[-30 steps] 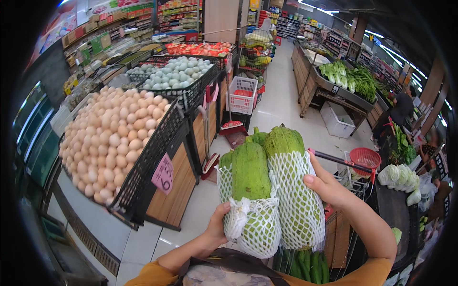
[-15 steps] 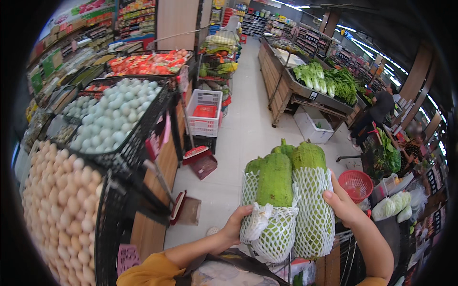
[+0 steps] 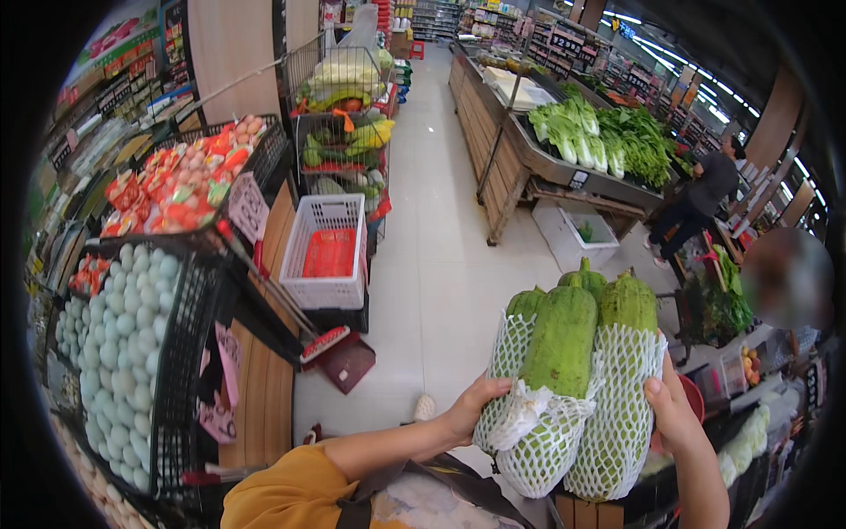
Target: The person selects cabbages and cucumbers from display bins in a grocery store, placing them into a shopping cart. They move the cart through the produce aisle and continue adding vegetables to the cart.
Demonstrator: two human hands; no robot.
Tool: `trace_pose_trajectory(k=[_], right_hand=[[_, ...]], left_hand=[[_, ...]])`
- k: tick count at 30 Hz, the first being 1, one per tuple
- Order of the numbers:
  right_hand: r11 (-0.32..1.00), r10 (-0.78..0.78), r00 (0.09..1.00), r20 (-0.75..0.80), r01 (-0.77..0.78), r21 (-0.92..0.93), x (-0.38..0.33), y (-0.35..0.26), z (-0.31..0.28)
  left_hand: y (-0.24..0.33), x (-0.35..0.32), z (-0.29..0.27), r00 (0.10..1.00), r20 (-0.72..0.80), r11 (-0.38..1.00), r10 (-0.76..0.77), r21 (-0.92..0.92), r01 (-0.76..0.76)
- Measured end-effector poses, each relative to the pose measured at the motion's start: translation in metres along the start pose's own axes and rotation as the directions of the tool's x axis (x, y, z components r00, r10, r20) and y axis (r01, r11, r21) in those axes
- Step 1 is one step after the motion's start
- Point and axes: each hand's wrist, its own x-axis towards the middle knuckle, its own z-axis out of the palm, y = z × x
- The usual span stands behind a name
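Note:
A bundle of several thick green luffa gourds (image 3: 560, 344), each in a white foam net sleeve (image 3: 617, 432), is held up in front of my body, stem ends pointing away. My left hand (image 3: 476, 407) presses against the bundle's left side, thumb on top and the other fingers mostly hidden beneath. On the opposite side my right hand (image 3: 674, 407) grips the sleeve of the rightmost gourd, its thumb showing at the edge. The bundle is squeezed between the two hands.
Left stand crates of pale blue eggs (image 3: 128, 353) and red-netted eggs (image 3: 181, 181), a white crate (image 3: 324, 247), and a dustpan (image 3: 346, 361). A wire rack (image 3: 339, 132) holds vegetables. Right of the aisle (image 3: 423, 238) is a leafy greens stall (image 3: 520, 154); a person (image 3: 701, 194) stands beyond.
I have moved forward along the aisle, and the view has turned; the egg crates slid left and down. The gourds, still between both hands, now sit farther right in view.

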Motion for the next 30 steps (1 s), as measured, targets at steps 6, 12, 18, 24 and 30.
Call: trace_pose_trajectory(k=[6,12,18,24,30], right_hand=[[0.998,-0.066,0.995,0.078,0.067,-0.009,0.197,-0.014,-0.007],[0.996,-0.026,0.985,0.169,0.041,-0.082,0.4,-0.047,0.004],[0.987,-0.043,0.983,0.177,0.069,-0.142,0.601,-0.071,0.022],[0.982,0.014,0.981,0.194,0.023,-0.186,0.795,-0.092,0.045],[0.973,-0.041,0.928,0.37,0.122,-0.197,0.987,-0.113,0.102]], left_hand=[[0.106,0.126,-0.059,0.997,-0.043,0.998,0.058,0.028,-0.057],[0.215,0.242,-0.123,0.969,-0.233,0.996,0.077,0.058,-0.065],[0.34,0.375,-0.198,0.92,-0.373,0.992,0.118,0.081,-0.095],[0.464,0.486,-0.255,0.841,-0.528,0.993,0.121,0.062,-0.104],[0.568,0.567,-0.339,0.761,-0.576,0.944,0.299,0.063,-0.323]])
